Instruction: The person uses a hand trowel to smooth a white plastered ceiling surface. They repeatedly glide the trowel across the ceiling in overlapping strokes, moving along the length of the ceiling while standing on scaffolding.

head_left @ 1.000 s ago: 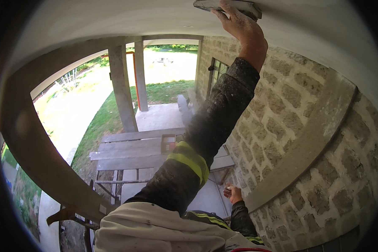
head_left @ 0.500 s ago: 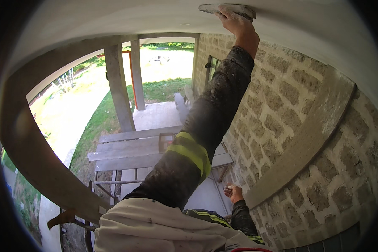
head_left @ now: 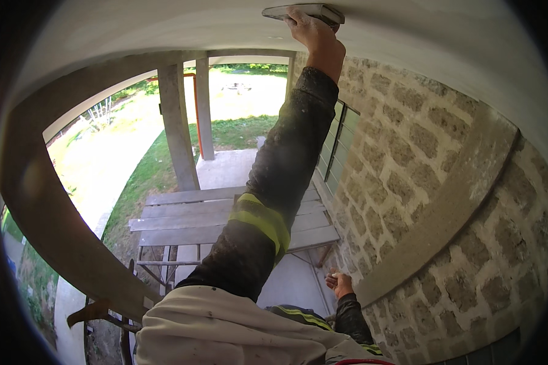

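My left arm, in a dark dusty sleeve with a yellow-green band, reaches up to the pale ceiling. At its end my left hand is closed around a flat grey hand sander, which lies against the ceiling. White dust coats the fingers. Down at the lower right, my right hand is apart from the ceiling, close to the stone wall. Its fingers are curled together; anything small in them cannot be made out.
Below stands a plank platform on a metal frame. Concrete posts and a curved beam edge the left side, with grass beyond. A louvred window and a sloping concrete band interrupt the stone wall.
My left hand has slid the hand sander leftward along the ceiling. The arm has shifted left too, uncovering the window and hiding the small box on the planks. My right hand has hardly moved.
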